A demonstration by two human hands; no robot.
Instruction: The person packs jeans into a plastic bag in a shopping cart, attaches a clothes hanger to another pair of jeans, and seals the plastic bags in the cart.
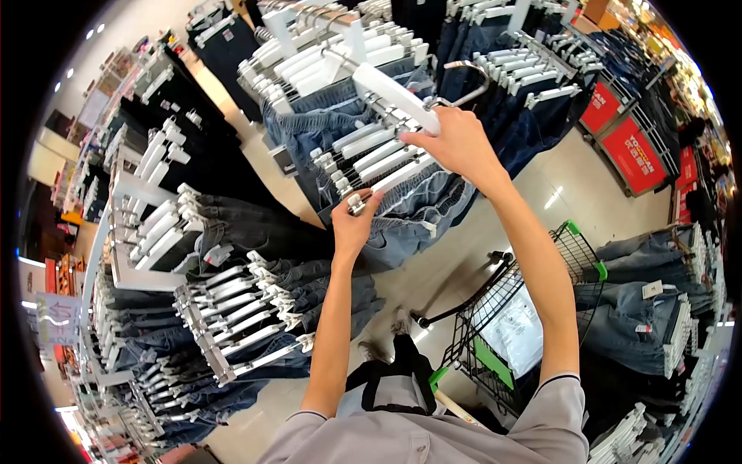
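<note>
My left hand [355,225] pinches the clip end of the front white clip hanger [402,176], and its fingers are closed there. Blue denim jeans [402,232] with gathered waistbands hang below from several such hangers. My right hand [456,147] is curled at the front end of the white rack arm [398,97], over the far end of the hangers. Its thumb points toward the hanger hooks; what its fingers grip beneath the palm is hidden.
A black wire shopping cart [495,325] with green corners and a clear plastic package [514,332] stands at my right. Another rack of dark jeans [255,301] is close on the left. Folded jeans [638,325] hang at right. Red sign panels [634,155] stand further back.
</note>
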